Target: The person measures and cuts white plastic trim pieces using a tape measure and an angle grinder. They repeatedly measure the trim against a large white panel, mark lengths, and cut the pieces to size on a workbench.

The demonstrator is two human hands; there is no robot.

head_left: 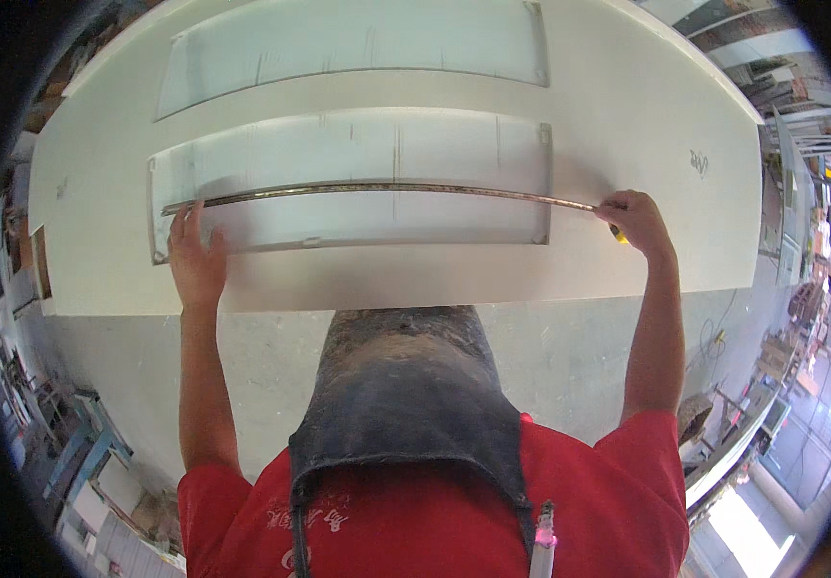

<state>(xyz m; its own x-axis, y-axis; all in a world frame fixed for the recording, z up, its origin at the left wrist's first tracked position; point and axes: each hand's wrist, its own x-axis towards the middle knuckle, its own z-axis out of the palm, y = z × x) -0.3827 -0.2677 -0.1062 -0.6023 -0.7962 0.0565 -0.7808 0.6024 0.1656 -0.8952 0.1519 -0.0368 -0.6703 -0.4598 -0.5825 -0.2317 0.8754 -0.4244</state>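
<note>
A long, thin, glossy brownish metal strip (377,188) lies crosswise over the nearer recessed pale panel (338,226) of a large white board (415,275). At the strip's left end, my left hand (197,262) has its fingers stretched forward, the tips touching the strip and the thumb spread apart. My right hand (639,222) is closed around the right end, past the recess's edge. Under that palm shows a yellow and black piece (619,234), perhaps a tape measure case; the rest is hidden by the hand.
A second recessed panel (358,58) lies farther off in the board. Dark pencil-like marks (699,163) show at the right. A grey apron (406,395) touches the board's near edge. Cluttered shelves and timber line both sides; a cable (719,337) lies on the floor at right.
</note>
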